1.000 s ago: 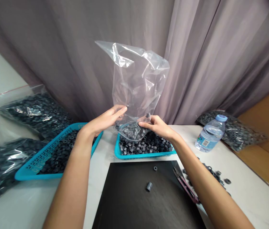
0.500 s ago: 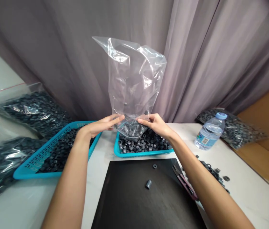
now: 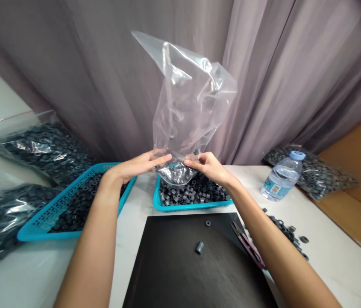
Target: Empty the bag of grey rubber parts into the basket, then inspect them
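A tall clear plastic bag (image 3: 189, 107) stands upright between my hands, its mouth at the top and grey ring-shaped pieces (image 3: 180, 172) gathered at its bottom. On its left side, my left hand (image 3: 142, 164) is closed on the lower part, thumb in front. My right hand (image 3: 210, 167) pinches the right side of the bag at about the same height. Beneath the bag's base is a small blue basket (image 3: 193, 208), filled with similar short grey tube pieces. The bag partly hides the basket's far side.
A larger blue basket (image 3: 52, 235) and filled bags (image 3: 45, 143) lie at left. A black board (image 3: 196, 278) holds a ring (image 3: 208, 223), a short tube (image 3: 199, 247) and thread snips (image 3: 247, 246). Loose pieces (image 3: 284, 231), a water bottle (image 3: 283, 176) and another filled bag (image 3: 324, 175) are at right.
The bag's top has swung up and to the right, and its folds have shifted. My left hand has edged slightly right; my right hand has barely moved.
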`<state>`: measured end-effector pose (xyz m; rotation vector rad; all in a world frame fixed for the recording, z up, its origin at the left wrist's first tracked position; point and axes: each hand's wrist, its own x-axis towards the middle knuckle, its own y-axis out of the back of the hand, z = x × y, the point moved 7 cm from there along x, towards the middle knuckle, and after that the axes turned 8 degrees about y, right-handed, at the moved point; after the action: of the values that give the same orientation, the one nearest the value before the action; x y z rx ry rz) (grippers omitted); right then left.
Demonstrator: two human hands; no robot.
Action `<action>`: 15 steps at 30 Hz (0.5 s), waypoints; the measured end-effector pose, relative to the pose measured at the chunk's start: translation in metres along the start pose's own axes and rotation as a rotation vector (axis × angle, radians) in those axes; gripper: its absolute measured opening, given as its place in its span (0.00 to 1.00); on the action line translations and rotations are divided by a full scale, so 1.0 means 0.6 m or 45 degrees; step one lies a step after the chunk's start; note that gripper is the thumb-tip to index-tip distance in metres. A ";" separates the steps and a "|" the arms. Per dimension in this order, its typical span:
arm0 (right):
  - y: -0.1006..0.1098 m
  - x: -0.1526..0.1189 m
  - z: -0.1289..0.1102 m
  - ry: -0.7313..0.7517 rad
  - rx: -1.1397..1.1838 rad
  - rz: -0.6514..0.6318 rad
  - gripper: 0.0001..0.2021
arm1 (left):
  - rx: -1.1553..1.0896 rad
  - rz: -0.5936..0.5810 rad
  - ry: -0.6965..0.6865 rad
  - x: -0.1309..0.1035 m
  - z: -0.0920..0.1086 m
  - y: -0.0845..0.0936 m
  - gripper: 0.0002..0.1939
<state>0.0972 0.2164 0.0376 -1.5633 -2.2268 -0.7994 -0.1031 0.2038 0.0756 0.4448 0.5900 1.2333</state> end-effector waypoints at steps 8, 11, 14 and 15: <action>0.006 0.005 -0.003 0.023 0.022 -0.008 0.19 | -0.074 -0.062 0.047 0.023 -0.017 -0.023 0.42; 0.011 0.005 -0.007 0.024 0.015 0.010 0.22 | -0.088 -0.040 0.038 0.028 -0.017 -0.026 0.45; 0.016 0.001 -0.012 0.012 -0.013 0.029 0.24 | -0.076 -0.024 0.041 0.031 -0.019 -0.027 0.45; 0.018 0.000 -0.014 0.009 -0.023 0.037 0.24 | -0.076 -0.024 0.038 0.032 -0.020 -0.027 0.45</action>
<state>0.1065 0.2141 0.0470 -1.5953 -2.1927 -0.8180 -0.0945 0.2176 0.0532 0.3707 0.5800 1.2378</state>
